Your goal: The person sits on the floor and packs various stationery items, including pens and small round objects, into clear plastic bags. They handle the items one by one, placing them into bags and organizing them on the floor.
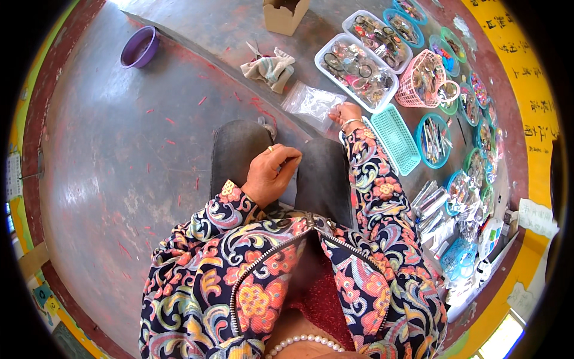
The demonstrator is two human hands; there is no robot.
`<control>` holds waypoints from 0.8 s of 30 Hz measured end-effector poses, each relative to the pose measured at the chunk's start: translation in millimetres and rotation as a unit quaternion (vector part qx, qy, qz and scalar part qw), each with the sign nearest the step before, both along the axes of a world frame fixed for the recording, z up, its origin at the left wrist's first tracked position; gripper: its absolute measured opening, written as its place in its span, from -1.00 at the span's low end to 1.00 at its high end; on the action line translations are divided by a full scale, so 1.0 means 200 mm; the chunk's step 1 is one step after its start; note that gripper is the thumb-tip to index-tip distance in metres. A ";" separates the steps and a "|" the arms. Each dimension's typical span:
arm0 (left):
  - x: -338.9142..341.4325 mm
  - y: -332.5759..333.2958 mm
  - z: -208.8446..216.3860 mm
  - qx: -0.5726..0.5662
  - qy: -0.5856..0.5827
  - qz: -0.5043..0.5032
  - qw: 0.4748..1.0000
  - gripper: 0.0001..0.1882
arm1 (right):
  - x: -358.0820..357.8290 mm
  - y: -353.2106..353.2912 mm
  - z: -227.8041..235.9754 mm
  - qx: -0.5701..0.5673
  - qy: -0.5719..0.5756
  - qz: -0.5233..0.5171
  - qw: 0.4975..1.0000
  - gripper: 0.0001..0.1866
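Observation:
My left hand (272,173) is over my lap, thumb and fingers pressed together. What they pinch, if anything, is too small to make out. My right hand (347,113) reaches forward to the right, its fingers curled at the right edge of a flat pile of clear plastic bags (312,103). Whether a bag is caught in those fingers is hidden. Just beyond the right hand stands a white plastic bin (385,103) filled with scissors and small packaged trinkets. A long turquoise mesh basket (394,139) lies beside my right wrist.
A crumpled cloth (276,70) with scissors lies ahead, near a cardboard box (284,18). A purple basin (139,48) stands far left. On the right are a pink basket (412,90), a round turquoise basket (434,157) and several others. Red scraps dot the floor.

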State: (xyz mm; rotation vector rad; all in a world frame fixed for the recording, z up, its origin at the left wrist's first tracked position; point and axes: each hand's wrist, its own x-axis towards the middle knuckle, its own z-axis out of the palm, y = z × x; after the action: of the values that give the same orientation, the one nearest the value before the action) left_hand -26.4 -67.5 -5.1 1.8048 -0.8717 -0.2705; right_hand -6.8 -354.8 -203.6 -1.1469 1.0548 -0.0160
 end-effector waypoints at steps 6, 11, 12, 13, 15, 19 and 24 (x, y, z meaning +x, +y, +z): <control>0.00 0.01 0.00 -0.009 0.010 -0.003 1.000 -0.91 | 0.09 0.05 0.22 0.116 -0.145 0.029 0.982 -0.88; 0.00 0.01 0.00 -0.004 0.019 -0.006 1.000 -0.90 | 0.13 0.10 0.29 0.169 -0.175 0.003 0.970 -0.87; 0.00 0.01 0.00 -0.006 0.012 -0.005 1.000 -0.90 | 0.14 0.10 0.29 0.181 -0.187 -0.004 0.966 -0.87; 0.00 0.01 0.00 -0.007 0.005 -0.004 1.000 -0.90 | 0.14 0.11 0.28 0.192 -0.198 -0.011 0.961 -0.87; -0.01 0.01 0.00 -0.001 0.021 -0.003 1.000 -0.90 | 0.14 0.12 0.27 0.191 -0.203 -0.017 0.960 -0.86; -0.02 0.01 0.00 0.000 0.027 -0.010 1.000 -0.89 | 0.08 0.07 0.07 0.173 -0.167 -0.011 0.971 -0.84; -0.02 0.01 0.01 0.008 0.009 -0.011 1.000 -0.89 | 0.02 0.06 -0.16 0.100 -0.009 -0.002 0.995 -0.77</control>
State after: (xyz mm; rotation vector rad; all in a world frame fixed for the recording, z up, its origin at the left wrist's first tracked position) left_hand -30.6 -66.5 -2.2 1.8056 -0.8796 -0.3067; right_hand -2.4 -343.3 -236.4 -0.9612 1.0183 0.0740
